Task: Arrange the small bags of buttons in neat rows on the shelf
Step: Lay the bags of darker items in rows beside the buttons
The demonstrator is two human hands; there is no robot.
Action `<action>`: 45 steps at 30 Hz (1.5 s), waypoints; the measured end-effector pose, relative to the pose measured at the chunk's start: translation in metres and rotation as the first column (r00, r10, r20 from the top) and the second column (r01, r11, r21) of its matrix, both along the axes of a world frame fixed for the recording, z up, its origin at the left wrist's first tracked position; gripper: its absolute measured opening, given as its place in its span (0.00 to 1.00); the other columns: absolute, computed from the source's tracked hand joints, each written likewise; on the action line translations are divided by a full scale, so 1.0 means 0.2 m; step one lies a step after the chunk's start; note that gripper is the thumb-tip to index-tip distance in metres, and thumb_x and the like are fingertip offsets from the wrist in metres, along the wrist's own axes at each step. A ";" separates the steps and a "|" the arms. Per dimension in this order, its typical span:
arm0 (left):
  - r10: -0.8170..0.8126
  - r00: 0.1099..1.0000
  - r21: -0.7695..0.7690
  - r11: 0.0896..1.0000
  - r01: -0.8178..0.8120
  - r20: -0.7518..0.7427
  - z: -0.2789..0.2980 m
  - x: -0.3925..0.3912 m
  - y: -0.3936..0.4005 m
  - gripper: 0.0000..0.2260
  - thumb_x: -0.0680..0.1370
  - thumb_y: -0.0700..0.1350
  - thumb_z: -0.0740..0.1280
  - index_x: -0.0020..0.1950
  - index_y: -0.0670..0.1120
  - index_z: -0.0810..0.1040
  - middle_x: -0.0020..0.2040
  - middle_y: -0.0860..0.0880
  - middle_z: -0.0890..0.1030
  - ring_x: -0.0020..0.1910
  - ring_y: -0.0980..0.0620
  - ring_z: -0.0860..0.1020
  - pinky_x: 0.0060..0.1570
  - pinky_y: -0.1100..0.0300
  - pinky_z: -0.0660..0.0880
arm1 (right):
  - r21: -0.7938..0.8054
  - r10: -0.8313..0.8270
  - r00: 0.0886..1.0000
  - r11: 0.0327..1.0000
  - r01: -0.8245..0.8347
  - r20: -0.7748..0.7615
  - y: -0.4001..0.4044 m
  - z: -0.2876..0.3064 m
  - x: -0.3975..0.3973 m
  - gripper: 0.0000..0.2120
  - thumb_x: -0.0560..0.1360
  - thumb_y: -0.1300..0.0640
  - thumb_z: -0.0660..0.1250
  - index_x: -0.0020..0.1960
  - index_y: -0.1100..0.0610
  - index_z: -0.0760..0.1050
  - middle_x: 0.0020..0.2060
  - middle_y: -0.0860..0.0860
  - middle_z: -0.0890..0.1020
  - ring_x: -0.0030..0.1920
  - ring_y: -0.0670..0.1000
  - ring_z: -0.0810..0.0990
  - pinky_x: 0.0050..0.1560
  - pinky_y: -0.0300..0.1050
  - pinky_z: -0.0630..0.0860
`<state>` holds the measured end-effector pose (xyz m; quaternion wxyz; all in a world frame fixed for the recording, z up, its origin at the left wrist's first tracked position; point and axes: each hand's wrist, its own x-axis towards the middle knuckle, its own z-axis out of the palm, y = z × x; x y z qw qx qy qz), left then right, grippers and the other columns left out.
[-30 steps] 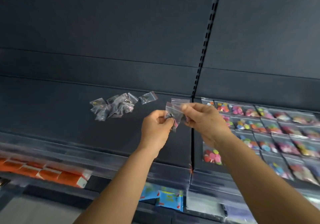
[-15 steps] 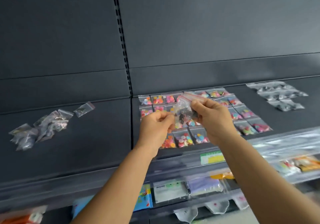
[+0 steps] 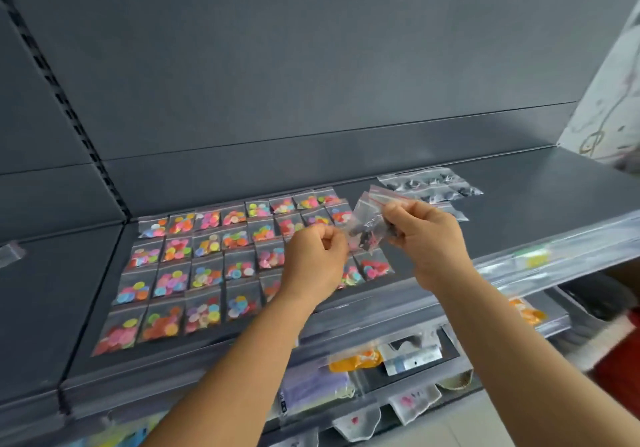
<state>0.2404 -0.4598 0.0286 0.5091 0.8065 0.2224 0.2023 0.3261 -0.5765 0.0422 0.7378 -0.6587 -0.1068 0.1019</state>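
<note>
Small clear zip bags of dark buttons [image 3: 367, 228] mid-frame above the dark grey shelf [image 3: 519, 190], pinched between left hand [image 3: 313, 266] and right hand [image 3: 427, 238], rows of clear bags of bright coloured buttons [image 3: 207, 263] lower left, more dark-button bags [image 3: 429, 185] upper right.

Soft, even daylight, brightest at the right; shadows are faint. The shelf [image 3: 519, 183] edge bows from wide-angle distortion. Motion blur smears the lower corners, and the clear front strip [image 3: 554, 256] glares palely.

The dark grey shelf [image 3: 519, 197] holds rows of little bags of bright buttons [image 3: 194, 266], left of and under the fingers [image 3: 398, 211]. Bags of dark buttons [image 3: 429, 187] lie just behind them.
</note>
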 end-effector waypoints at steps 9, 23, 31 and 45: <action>-0.060 0.997 -0.184 0.981 0.067 0.043 0.01 0.29 -0.28 0.05 0.79 0.43 0.61 0.48 0.46 0.77 0.44 0.49 0.82 0.44 0.53 0.81 0.47 0.53 0.78 | 0.027 -0.103 0.994 0.994 0.105 -0.043 -0.28 -0.05 0.29 0.11 0.73 0.60 0.69 0.32 0.58 0.76 0.29 0.52 0.77 0.31 0.47 0.75 0.36 0.38 0.77; -0.248 0.968 -0.286 0.926 0.246 0.031 -0.01 0.74 -0.23 0.03 0.76 0.39 0.67 0.43 0.45 0.80 0.36 0.49 0.81 0.33 0.56 0.77 0.36 0.68 0.75 | -0.036 -0.198 0.980 0.980 0.198 -0.017 -0.35 -0.05 0.65 0.12 0.71 0.61 0.70 0.30 0.56 0.77 0.31 0.55 0.76 0.35 0.54 0.75 0.47 0.53 0.77; -0.308 0.951 -0.196 0.933 0.301 -0.005 -0.04 0.96 -0.18 0.07 0.76 0.37 0.66 0.42 0.48 0.80 0.34 0.52 0.79 0.33 0.58 0.74 0.39 0.66 0.73 | -0.046 -0.238 0.971 0.971 0.236 -0.024 -0.32 -0.10 0.83 0.09 0.73 0.60 0.70 0.33 0.57 0.78 0.33 0.57 0.77 0.36 0.53 0.75 0.40 0.44 0.77; -0.093 0.995 -0.192 0.977 0.097 0.031 -0.05 1.28 -0.39 0.01 0.75 0.47 0.70 0.44 0.51 0.80 0.40 0.56 0.81 0.36 0.64 0.77 0.37 0.73 0.72 | -0.057 0.042 0.996 0.997 -0.047 -0.075 -0.46 -0.16 1.29 0.09 0.73 0.59 0.69 0.35 0.59 0.77 0.28 0.50 0.73 0.37 0.54 0.73 0.48 0.55 0.79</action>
